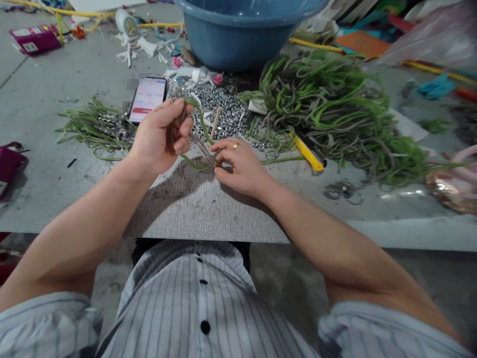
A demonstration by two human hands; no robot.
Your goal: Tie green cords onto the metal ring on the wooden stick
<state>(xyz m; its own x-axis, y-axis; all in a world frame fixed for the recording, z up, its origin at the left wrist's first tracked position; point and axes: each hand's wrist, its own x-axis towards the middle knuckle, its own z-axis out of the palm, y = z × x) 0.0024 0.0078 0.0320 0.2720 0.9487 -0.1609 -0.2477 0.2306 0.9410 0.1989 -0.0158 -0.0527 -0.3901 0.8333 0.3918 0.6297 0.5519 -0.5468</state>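
Observation:
My left hand [160,135] is raised a little above the grey table [194,199], fingers closed round a green cord [201,119] that loops over its fingertips. My right hand [240,164] rests on the table just right of it, pinching the lower end of the same cord together with thin metal pieces. A ring shows on one finger of that hand. Behind both hands lies a heap of small metal rings [219,112] with a wooden stick [215,123] lying on it.
A large tangle of green and grey cords [335,109] fills the right side. A smaller bundle [93,127] lies left, by a phone [147,98]. A yellow utility knife [307,154] sits right of my hands. A blue basin [242,35] stands behind.

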